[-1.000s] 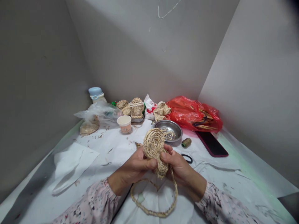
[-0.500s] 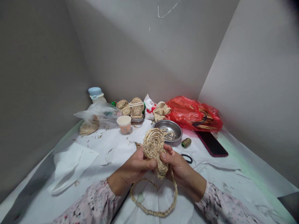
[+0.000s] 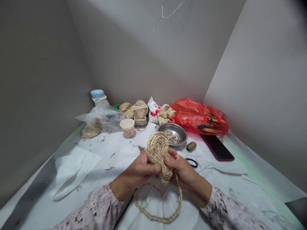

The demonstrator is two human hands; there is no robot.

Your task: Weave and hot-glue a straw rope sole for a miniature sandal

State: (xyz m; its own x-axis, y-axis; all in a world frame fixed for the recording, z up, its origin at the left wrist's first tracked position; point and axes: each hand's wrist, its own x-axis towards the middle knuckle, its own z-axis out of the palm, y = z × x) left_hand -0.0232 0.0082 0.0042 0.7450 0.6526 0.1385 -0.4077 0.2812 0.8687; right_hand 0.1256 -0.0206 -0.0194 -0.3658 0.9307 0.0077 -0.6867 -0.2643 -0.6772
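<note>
A coiled piece of straw braid (image 3: 158,147), pale tan and sewn in oval rings, is held upright between both hands over the table. My left hand (image 3: 145,167) grips its left edge, thumb on the front and fingers hidden behind. On the other side my right hand (image 3: 179,164) pinches the right edge, with its thumb pressed on the front face. From the lower right of the piece a loose tail of braid (image 3: 168,219) hangs and curves in a loop above the white cloth. Black scissor handles (image 3: 194,163) show partly beyond my right hand.
Behind the hands stand a steel bowl (image 3: 183,137) with straw scraps, a thread spool (image 3: 191,146) and a paper cup (image 3: 127,128). A phone (image 3: 219,148) lies near a red plastic bag (image 3: 192,115). More woven pieces (image 3: 140,110) sit at the back; folded white paper (image 3: 72,169) lies left.
</note>
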